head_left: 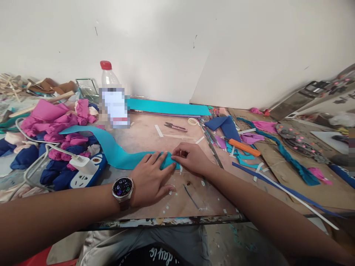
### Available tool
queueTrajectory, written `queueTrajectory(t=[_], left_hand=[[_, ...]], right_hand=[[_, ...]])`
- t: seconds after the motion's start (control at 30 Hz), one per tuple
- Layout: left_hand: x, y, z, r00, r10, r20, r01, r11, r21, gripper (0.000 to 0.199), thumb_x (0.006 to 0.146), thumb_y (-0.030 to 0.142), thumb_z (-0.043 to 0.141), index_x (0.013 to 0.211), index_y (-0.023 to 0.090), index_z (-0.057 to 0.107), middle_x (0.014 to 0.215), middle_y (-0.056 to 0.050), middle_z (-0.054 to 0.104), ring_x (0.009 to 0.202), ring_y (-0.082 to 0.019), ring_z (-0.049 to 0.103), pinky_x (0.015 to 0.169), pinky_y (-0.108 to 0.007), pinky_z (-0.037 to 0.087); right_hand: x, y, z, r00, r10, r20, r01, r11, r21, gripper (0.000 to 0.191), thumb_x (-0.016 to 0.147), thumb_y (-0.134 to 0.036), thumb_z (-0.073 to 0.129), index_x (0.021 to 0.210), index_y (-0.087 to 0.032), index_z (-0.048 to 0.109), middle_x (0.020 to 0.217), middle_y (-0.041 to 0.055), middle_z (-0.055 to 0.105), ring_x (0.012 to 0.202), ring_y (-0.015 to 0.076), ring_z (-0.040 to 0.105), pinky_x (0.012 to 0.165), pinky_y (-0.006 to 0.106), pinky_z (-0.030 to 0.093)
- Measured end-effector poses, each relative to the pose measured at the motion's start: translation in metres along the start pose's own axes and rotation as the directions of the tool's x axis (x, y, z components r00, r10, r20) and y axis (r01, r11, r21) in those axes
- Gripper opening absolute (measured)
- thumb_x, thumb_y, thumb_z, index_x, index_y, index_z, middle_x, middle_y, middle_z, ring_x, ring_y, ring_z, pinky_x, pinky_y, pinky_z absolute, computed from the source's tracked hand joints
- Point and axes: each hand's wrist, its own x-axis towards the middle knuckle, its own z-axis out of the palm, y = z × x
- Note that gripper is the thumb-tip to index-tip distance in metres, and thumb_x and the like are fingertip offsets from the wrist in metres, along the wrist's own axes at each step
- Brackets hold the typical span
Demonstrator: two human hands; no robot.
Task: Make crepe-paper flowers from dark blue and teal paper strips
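Left hand [151, 181] spread wide, flat on long, thin turquoise strip [115, 152], maybe cloth. Right hand [191, 159] pinches strip's end beside left fingers. Seems just begun: long tail past left hand lies loose, unfolded.

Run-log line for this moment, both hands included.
left hand: spread on curving turquoise strip | right hand: fingertips at strip's right end | snips: lying beyond hands | orange-handled tool: right side

Over my remote feed, I have the left forearm [61, 205] reaching in low, the left hand [151, 177] palm down, fingers spread, thumb out sideways. My right forearm [257, 210] slants inward; the right hand [190, 157] is curled, thumb and index tips close together beside the left fingertips.
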Motion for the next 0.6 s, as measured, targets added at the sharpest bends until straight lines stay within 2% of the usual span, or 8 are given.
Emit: queueTrajectory(t=[0.3,0.4,0.5,0.6], left_hand=[[-0.0011,0.0004,0.0002,1.000,0.006,-0.010,-0.006,1.000,0.005,0.070,0.099,0.069,0.035,0.154,0.026,0.046,0.165,-0.021,0.037,0.145,-0.045,0.040,0.111,-0.060,0.036],[-0.0011,0.0003,-0.0001,1.000,0.007,0.000,-0.007,1.000,0.007,0.070,0.100,0.068,0.034,0.154,0.027,0.046,0.164,-0.021,0.037,0.145,-0.045,0.040,0.112,-0.059,0.036],[-0.0010,0.0009,-0.0007,1.000,0.004,0.003,-0.004,1.000,0.006,0.069,0.100,0.067,0.033,0.155,0.027,0.045,0.164,-0.022,0.037,0.145,-0.045,0.040,0.111,-0.060,0.036],[-0.0010,0.0014,-0.0015,1.000,0.002,0.005,-0.002,1.000,0.000,0.067,0.100,0.067,0.034,0.153,0.028,0.046,0.164,-0.022,0.037,0.145,-0.045,0.040,0.110,-0.060,0.037]], right_hand=[[-0.0014,-0.0039,0.0012,0.999,-0.035,0.008,0.035,0.999,-0.027,0.009,0.087,-0.028,0.076,0.086,-0.019,0.077,0.080,0.0025,0.067,0.070,0.0135,0.060,0.065,0.026,0.045],[-0.0019,-0.0060,-0.0026,0.997,-0.058,0.047,0.059,0.998,-0.011,0.013,0.092,-0.029,0.070,0.090,-0.019,0.078,0.081,0.0034,0.069,0.070,0.0135,0.061,0.066,0.026,0.045],[-0.0020,-0.0049,-0.0057,0.992,-0.100,0.075,0.097,0.995,0.035,0.018,0.092,-0.019,0.061,0.098,-0.018,0.079,0.088,0.0045,0.072,0.073,0.0136,0.064,0.069,0.026,0.047],[-0.0020,-0.0017,-0.0060,0.994,-0.081,0.067,0.077,0.995,0.066,0.023,0.089,-0.014,0.060,0.102,-0.018,0.078,0.092,0.0053,0.073,0.073,0.0137,0.065,0.068,0.026,0.049]])
